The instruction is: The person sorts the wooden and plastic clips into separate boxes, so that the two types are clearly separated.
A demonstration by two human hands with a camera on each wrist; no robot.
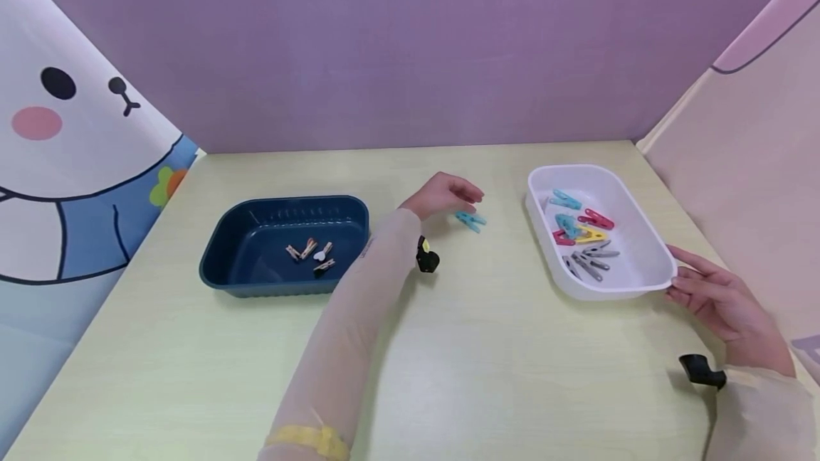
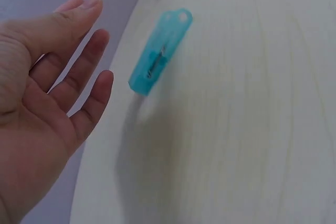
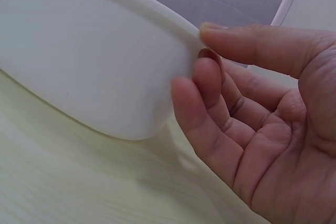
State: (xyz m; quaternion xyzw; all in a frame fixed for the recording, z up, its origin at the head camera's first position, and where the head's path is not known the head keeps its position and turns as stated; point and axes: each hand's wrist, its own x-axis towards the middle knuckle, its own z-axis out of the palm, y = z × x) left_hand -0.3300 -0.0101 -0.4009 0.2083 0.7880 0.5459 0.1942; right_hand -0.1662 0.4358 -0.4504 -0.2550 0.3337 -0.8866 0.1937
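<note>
My left hand (image 1: 442, 194) is just above the table between two basins, its fingers loosely bent with nothing between them. Close by the fingertips is a light-blue clothespin (image 1: 470, 220); the left wrist view shows a gap between this clothespin (image 2: 160, 51) and the hand (image 2: 52, 77). At the near right corner of a white basin (image 1: 647, 233), my right hand (image 1: 724, 297) pinches the rim. In the right wrist view the thumb lies on top of the rim and the curled fingers (image 3: 189, 108) sit beneath it. Blue, red, yellow and grey clothespins (image 1: 589, 262) lie inside the white basin.
A dark blue basin (image 1: 230, 247) stands on the left of the table, beside my left forearm. Several small wooden clips (image 1: 309, 247) lie in it, one with a white heart. A purple wall (image 1: 410, 55) rises behind the table (image 1: 474, 361), with printed panels on both sides.
</note>
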